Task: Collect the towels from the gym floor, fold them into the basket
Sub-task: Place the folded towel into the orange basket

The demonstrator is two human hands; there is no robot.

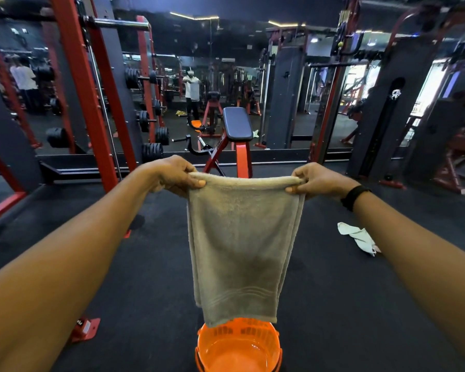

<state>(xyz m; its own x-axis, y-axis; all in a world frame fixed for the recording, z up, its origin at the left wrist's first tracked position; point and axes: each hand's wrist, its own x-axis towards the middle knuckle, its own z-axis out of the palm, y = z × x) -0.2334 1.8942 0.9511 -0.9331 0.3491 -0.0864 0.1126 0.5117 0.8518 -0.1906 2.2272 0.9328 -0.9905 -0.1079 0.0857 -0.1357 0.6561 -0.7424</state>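
Two hands, left hand and right hand, pinch the towel above the basket; no readable writing.

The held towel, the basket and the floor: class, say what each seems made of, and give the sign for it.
Beige towel: looks like cotton terry, matte, with a fuzzy looped pile and woven bands near its hem. Orange basket: probably moulded plastic, glossy and faintly translucent, with slots in its wall. Floor: seemingly rubber matting, dark, matte and finely speckled.
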